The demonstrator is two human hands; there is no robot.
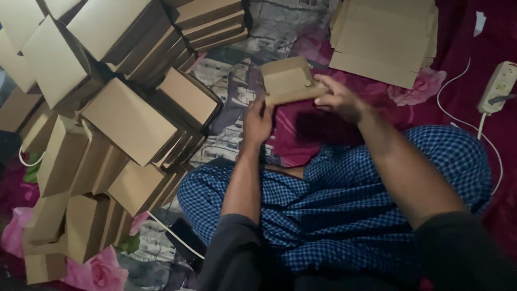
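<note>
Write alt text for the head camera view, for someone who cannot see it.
A seated person's left hand and right hand hold a small half-folded cardboard box above checked-cloth legs. Finished boxes pile up on the left, flat cardboard blanks lie top right, and a white power strip sits at the far right.

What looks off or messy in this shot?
The heap of folded brown cardboard boxes on the left is tumbled, with boxes tilted at all angles rather than stacked. The stack of flat brown cardboard sheets is fanned unevenly. The small half-folded cardboard box in both hands looks undamaged.
</note>
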